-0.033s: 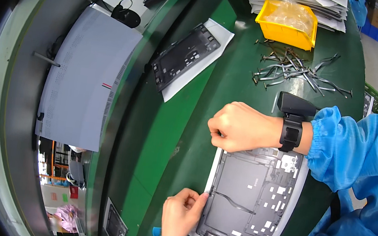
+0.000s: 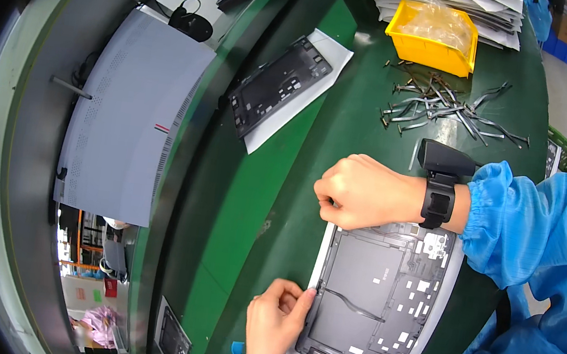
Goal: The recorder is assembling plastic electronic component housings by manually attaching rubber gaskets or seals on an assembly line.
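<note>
A black tablet-like housing panel (image 2: 360, 259) lies face up on a white backing sheet (image 2: 440, 305), with small white patches and a dark flat cable (image 2: 352, 304) across its middle. At its left edge my left hand (image 2: 277, 319) is closed, thumb and forefinger pinching the rim beside the cable's end. My right hand (image 2: 367, 192) is curled closed over the panel's upper left corner; whatever its fingers hold is hidden beneath them. It covers part of the panel's top edge. A black strap with a box-shaped device (image 2: 441, 173) is on my right wrist.
Several loose flat cables (image 2: 443, 108) lie beyond my right hand. Behind them stands a yellow bin (image 2: 429, 53) with clear plastic, before stacked sheets (image 2: 490, 18). Another panel (image 2: 281, 87) lies on a white sheet at the far left, near a grey machine casing (image 2: 130, 121).
</note>
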`<state>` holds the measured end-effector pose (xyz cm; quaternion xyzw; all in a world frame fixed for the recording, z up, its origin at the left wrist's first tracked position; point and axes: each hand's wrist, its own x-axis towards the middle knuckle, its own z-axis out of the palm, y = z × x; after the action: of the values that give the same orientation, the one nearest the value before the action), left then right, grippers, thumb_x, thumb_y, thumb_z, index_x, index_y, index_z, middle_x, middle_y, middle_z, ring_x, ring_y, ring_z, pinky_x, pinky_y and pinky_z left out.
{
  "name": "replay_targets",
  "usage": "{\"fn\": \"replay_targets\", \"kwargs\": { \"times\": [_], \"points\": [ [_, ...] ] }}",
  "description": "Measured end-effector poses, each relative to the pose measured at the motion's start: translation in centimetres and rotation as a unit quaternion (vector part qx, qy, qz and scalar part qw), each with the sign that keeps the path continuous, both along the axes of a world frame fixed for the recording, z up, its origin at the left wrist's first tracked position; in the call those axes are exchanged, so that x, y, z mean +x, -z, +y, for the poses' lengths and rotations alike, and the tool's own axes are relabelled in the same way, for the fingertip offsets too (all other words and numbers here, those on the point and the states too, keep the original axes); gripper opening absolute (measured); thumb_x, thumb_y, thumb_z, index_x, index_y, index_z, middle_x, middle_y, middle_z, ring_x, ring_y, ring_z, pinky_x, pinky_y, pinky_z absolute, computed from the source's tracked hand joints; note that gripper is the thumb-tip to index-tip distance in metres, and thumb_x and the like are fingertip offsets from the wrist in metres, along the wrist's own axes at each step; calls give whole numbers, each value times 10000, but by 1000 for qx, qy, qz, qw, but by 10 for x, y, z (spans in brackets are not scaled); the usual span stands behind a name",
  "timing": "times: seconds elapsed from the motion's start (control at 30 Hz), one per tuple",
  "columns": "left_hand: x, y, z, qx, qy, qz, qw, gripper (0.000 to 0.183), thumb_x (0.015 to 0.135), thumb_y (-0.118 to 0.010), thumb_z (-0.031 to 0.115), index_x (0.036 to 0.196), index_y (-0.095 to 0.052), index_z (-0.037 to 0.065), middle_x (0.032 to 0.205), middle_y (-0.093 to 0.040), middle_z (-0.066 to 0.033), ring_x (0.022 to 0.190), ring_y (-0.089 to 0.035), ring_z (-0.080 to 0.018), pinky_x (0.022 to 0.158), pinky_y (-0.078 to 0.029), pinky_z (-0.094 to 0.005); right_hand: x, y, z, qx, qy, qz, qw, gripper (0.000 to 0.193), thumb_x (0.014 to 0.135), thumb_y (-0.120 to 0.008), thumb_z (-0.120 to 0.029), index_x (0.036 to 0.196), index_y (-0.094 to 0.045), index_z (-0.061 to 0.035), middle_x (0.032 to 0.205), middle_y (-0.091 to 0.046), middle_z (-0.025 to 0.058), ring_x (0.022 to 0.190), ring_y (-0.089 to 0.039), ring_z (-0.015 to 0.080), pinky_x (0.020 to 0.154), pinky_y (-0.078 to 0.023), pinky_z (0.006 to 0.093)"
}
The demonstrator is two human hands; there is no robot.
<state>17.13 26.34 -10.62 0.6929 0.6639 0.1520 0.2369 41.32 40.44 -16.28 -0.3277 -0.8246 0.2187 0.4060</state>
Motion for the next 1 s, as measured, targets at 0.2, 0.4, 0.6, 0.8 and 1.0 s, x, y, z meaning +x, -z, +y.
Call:
{"fn": "replay_targets", "kwargs": {
  "times": [0.2,0.4,0.6,0.8,1.0],
  "points": [
    [8,1,-4,14,45,61,997,223,966,-772,229,958,-672,30,670,-627,-70,736,-585,-292,734,-465,-441,2,3,1,51,21,-70,996,177,795,-666,-116,688,-614,16,633,-628,165,572,-627,380,546,-509,483],
    [9,7,-8,-9,75,98,992,200,1004,-710,218,903,-669,50,725,-643,-80,806,-573,-325,785,-434,-460,3,2,-1,46,23,-94,994,203,808,-660,-144,704,-594,18,630,-631,171,595,-647,391,560,-520,493],
    [19,16,-3,165,126,183,961,102,945,-695,116,900,-628,54,950,-584,-114,949,-536,-356,814,-408,-482,15,-2,3,4,32,4,999,161,820,-661,-135,741,-656,5,681,-690,169,606,-671,387,590,-549,481],
    [-91,12,68,299,62,315,899,139,824,-719,-39,875,-612,33,953,-565,-153,937,-534,-386,813,-425,-499,16,2,13,8,71,41,997,149,821,-665,-146,754,-691,-16,703,-718,169,639,-703,383,617,-569,479],
    [-224,26,134,304,30,275,912,81,854,-671,-24,843,-593,-6,925,-573,-181,936,-559,-421,821,-449,-528,24,-5,5,-41,67,19,997,161,841,-656,-153,776,-697,-12,723,-728,170,655,-710,387,623,-579,483]
  ]
}}
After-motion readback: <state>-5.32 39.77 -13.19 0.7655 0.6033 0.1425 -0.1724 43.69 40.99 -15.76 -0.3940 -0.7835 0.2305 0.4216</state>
